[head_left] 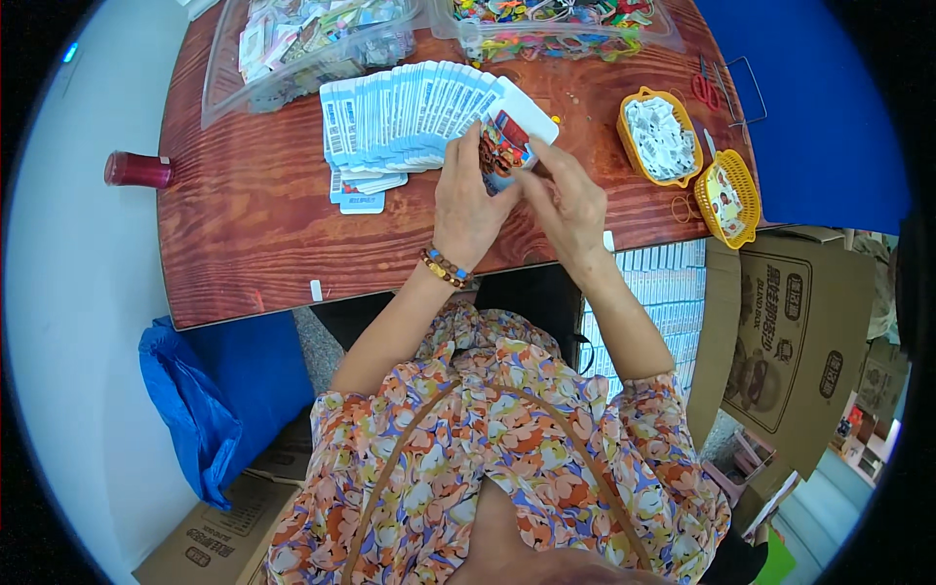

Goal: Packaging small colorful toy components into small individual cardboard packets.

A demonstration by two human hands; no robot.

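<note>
Both my hands meet over the near middle of the table around a small printed cardboard box (505, 146) with a red, brown and blue picture. My left hand (466, 207) grips its left side between fingers and thumb. My right hand (568, 203) pinches its right edge, with the thumb near the lower corner. Fingers cover part of the box, so I cannot tell whether it is flat or unfolded. Just left of my hands, a fanned row of flat white-and-blue box blanks (400, 117) lies overlapping, with a few loose blanks (363, 200) below it.
Two clear plastic bins, one with small packets (322, 39), the other with colourful trinkets (556, 15), stand at the back. Right are yellow baskets (627, 146) (746, 210) and red scissors (704, 90). A dark red jar (138, 169) sits left. Below right, a carton (721, 331) holds rows of boxes.
</note>
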